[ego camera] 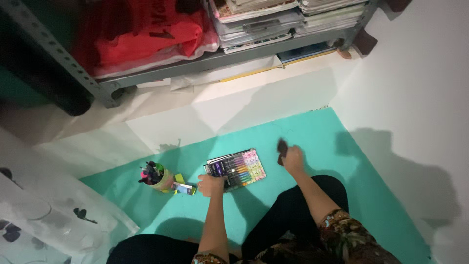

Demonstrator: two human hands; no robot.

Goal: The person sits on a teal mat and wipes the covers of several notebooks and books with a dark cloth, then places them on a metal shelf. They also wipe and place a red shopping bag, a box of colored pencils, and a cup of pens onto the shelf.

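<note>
I sit on a turquoise mat (pixel 312 132) on the floor. A flat pack of coloured pens (pixel 237 168) lies in front of me. My left hand (pixel 211 185) rests on the pack's near left corner, fingers curled on it. My right hand (pixel 293 158) is raised to the right of the pack and grips a small dark object (pixel 282 149), which is too blurred to identify. A cup full of pens (pixel 157 177) stands left of the pack, with a few small colourful items (pixel 183 187) beside it.
A metal shelf rack (pixel 68 68) stands at the far side, holding red cloth (pixel 146 34) and stacks of books and papers (pixel 273 19). White walls close the right side. A white patterned sheet (pixel 44 215) lies at the near left.
</note>
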